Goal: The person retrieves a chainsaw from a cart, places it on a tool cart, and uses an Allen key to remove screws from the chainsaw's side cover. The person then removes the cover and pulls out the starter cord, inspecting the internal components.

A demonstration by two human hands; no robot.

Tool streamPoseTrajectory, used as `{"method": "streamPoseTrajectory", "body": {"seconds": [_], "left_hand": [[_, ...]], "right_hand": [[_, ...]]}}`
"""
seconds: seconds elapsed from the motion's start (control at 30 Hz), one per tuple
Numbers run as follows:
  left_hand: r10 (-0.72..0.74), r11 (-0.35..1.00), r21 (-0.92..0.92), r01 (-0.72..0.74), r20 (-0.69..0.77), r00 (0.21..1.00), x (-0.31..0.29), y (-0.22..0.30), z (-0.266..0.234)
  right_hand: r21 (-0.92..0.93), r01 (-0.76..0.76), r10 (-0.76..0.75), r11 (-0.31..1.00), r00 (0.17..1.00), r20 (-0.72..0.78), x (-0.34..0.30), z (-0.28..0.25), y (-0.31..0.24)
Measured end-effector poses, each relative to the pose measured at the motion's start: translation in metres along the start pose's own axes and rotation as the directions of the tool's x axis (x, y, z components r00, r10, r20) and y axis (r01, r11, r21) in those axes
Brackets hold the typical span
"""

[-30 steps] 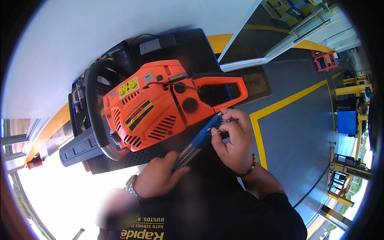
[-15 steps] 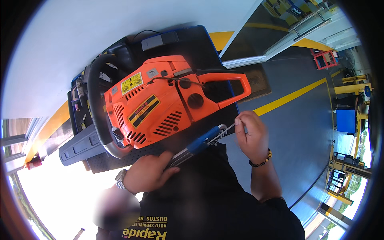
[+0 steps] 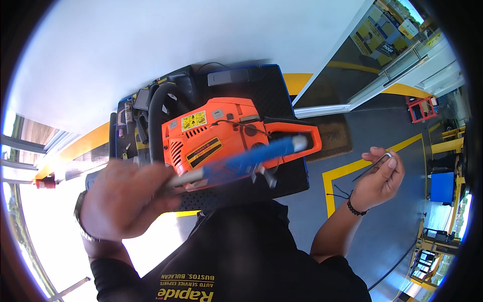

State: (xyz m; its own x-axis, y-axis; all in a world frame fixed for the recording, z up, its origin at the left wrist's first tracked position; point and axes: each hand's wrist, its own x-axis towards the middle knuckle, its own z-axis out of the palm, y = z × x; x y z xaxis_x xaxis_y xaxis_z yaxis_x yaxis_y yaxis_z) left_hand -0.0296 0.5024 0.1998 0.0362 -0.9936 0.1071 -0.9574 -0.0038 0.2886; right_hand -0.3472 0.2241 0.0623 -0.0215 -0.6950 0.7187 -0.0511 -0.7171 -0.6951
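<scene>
My left hand [image 3: 123, 199] is closed around the metal end of a hex key set with a blue holder [image 3: 246, 162], blurred by motion. The holder points up and right across the lower part of an orange chainsaw [image 3: 231, 111]. Off to the right, my right hand [image 3: 377, 187] pinches a single L-shaped hex key [image 3: 371, 167] between thumb and fingers, apart from the set. The chainsaw lies on its side on a black-topped bench [image 3: 282, 95], with its black front handle [image 3: 156, 123] at the left and its rear handle at the right.
Small tools and bottles [image 3: 128, 111] crowd the bench's left end. A grey box-shaped object [image 3: 227, 77] lies at its back. To the right are a brown doormat [image 3: 329, 137], a glass door [image 3: 347, 80] and a red tool cart [image 3: 421, 109] farther off.
The single hex key has come away from the set in my right hand, which moved right. My left hand moved left and raised the set. The view has shifted, so the chainsaw appears lower.
</scene>
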Motion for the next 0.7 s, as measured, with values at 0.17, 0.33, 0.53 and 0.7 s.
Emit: {"method": "streamPoseTrajectory", "body": {"seconds": [0.17,0.33,0.53,0.7], "left_hand": [[-0.042,0.973,0.232,-0.015,0.241,0.97,0.181,-0.046,0.029],[-0.065,0.944,0.304,-0.127,0.549,0.833,0.307,-0.106,0.12],[-0.253,0.955,0.109,0.274,0.78,0.572,0.322,-0.152,0.142],[-0.142,0.959,0.27,-0.09,0.728,0.671,0.292,-0.172,0.152]], "right_hand": [[0.376,-0.506,0.469,0.776,0.862,0.192,-0.03,-0.011,-0.007],[0.519,-0.689,0.657,0.505,0.697,0.286,-0.066,-0.04,-0.011],[0.711,-0.58,0.532,0.397,0.777,0.337,-0.072,-0.035,-0.011],[0.828,-0.553,0.195,0.095,0.826,0.529,-0.045,0.035,-0.032]]}}
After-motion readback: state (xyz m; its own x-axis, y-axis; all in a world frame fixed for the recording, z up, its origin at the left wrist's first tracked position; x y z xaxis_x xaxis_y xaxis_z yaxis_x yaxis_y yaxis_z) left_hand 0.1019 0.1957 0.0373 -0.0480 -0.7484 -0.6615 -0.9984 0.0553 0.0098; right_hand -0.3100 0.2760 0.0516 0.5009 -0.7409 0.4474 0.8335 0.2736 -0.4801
